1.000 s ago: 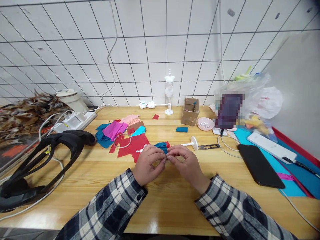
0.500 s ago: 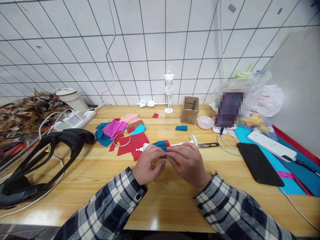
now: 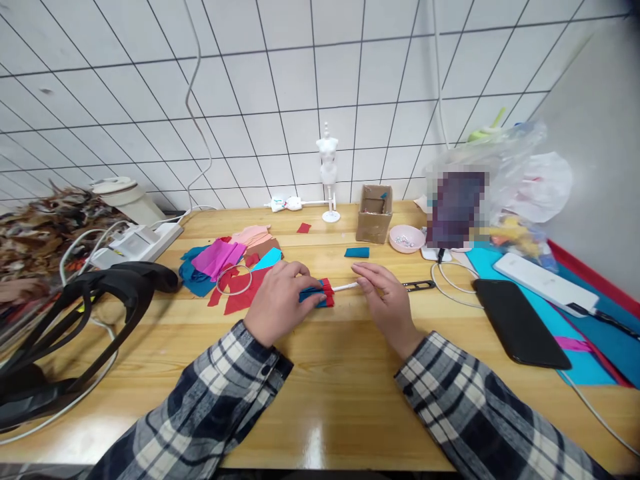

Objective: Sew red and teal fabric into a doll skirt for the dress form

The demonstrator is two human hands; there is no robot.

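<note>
My left hand is closed around a small white dress form lying on its side; its upper body is hidden under my palm. Blue fabric with a pleated red edge wraps the form, and my left thumb presses on the blue part. The form's thin white stand pole runs right toward my right hand. Thumb and fingers of that hand are pinched together just off the fabric; whatever is between them is too small to make out. The stand's base is hidden behind this hand. Black thread snips lie just beyond it.
Coloured fabric scraps and a metal ring lie left. Behind stand an upright dress form, a cardboard box and a pink bowl of beads. A black phone lies right, a black headset left.
My right hand has drawn away from the fabric to the right. My left hand has shifted left and now covers the form's top. The red edge shows more fully.
</note>
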